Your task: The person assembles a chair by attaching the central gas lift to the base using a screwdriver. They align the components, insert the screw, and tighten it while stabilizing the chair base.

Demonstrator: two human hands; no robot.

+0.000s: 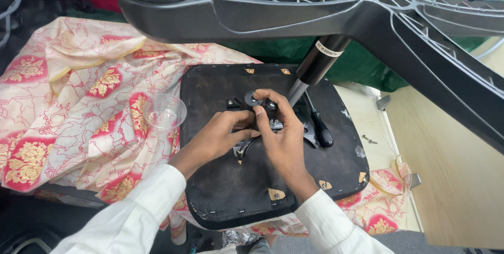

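Note:
An office chair lies upside down, its black seat underside (226,180) facing me on a patterned cloth. My left hand (218,138) rests on the metal mechanism plate (310,133) at the seat's middle, its fingers curled at a small black part (251,98). My right hand (283,136) pinches the same spot from the other side, thumb and forefinger closed near a bolt. The gas cylinder (317,62) rises from the mechanism to the grey star base (294,7) overhead. What exactly each hand grips is hidden by the fingers.
A clear plastic cup (164,111) sits on the pink, red and gold cloth (68,107) left of the seat. A black-handled tool (321,130) lies on the seat by the cylinder. Two loose screws (369,139) rest on the pale wooden surface (451,170) at right.

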